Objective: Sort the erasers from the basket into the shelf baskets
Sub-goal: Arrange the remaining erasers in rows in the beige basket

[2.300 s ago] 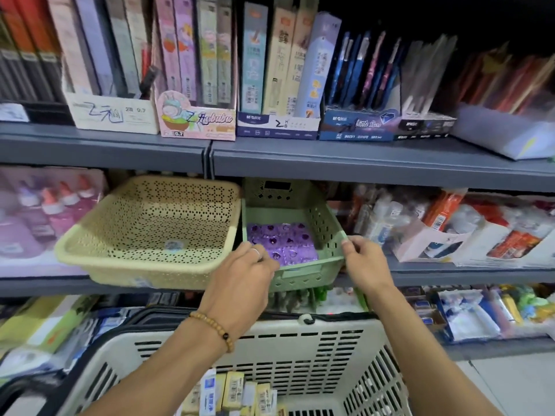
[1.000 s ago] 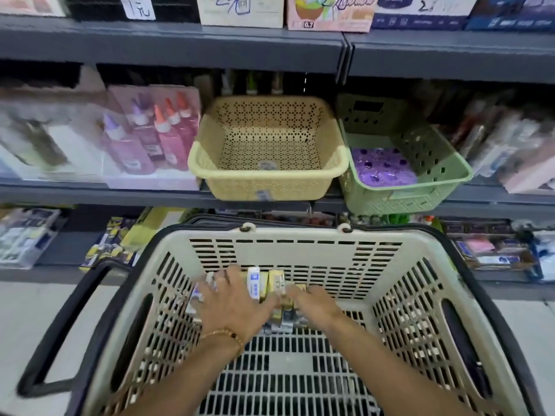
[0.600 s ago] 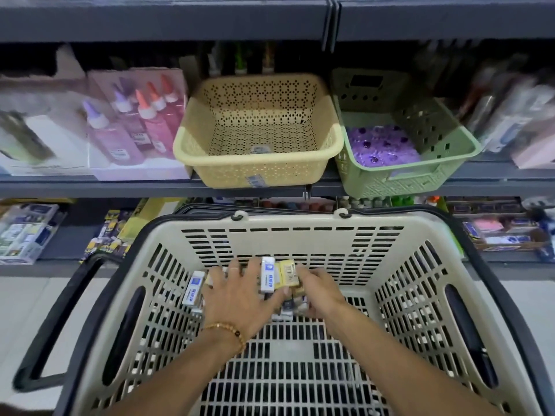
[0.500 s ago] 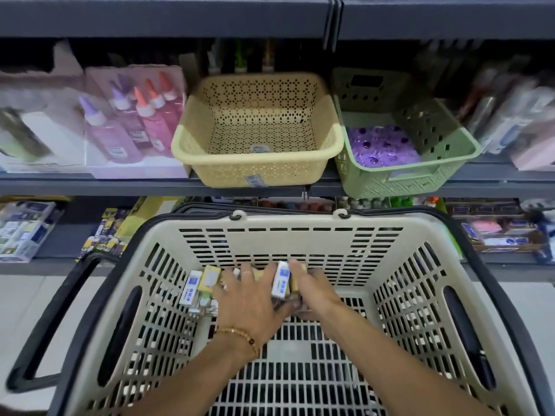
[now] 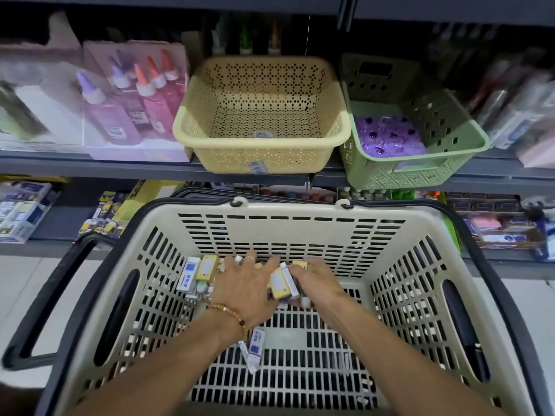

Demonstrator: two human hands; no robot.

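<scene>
The erasers (image 5: 207, 276) are lying in a loose pile at the far end of the cream shopping basket (image 5: 300, 223), some in yellow sleeves and some in white sleeves with blue labels; the print on them is too blurred to read. One white-and-blue eraser (image 5: 256, 345) is lying apart on the slatted floor of the basket, just beside the left wrist. The left hand (image 5: 244, 291) is reaching into the pile with its fingers spread and fairly straight, pressing down on the erasers rather than closing around one. The right hand (image 5: 316, 285) is sitting close beside it with its fingers curled over the pile; a yellow eraser (image 5: 279, 285) is standing on edge between the two hands, touching both, but whether the right hand is actually gripping it cannot be told. A beaded bracelet (image 5: 229, 312) is circling the left wrist.

On the shelf (image 5: 90, 165) above, a tan perforated basket (image 5: 261, 139) is sitting with only a small sticker on its floor and a barcode label on its front wall, unreadable. Just to its right, a green basket (image 5: 420, 172) is holding purple wrapped items (image 5: 387, 136). To the left of the tan basket, a box of bottles (image 5: 132, 112) with white and orange nozzles is standing on the same shelf.
</scene>
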